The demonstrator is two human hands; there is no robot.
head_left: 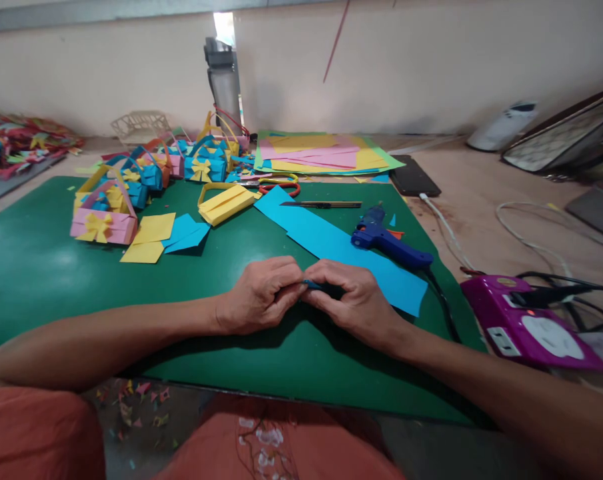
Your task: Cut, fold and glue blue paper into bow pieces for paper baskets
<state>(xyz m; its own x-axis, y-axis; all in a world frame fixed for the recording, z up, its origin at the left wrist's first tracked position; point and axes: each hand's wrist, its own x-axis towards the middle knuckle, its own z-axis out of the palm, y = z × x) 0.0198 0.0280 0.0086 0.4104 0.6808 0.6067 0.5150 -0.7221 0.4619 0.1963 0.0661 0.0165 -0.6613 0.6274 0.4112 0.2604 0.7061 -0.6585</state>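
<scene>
My left hand and my right hand meet over the front of the green mat. Between their pinched fingers shows a small piece of blue paper; most of it is hidden. Behind my right hand lie long blue paper strips, with a blue glue gun resting partly on them. A yellow paper basket lies on the mat beyond my left hand. Yellow paper pieces and blue paper pieces are to its left.
Finished paper baskets stand at the back left. Scissors, a cutter knife and stacked coloured sheets lie at the back. A phone and a purple power strip with cables are on the right.
</scene>
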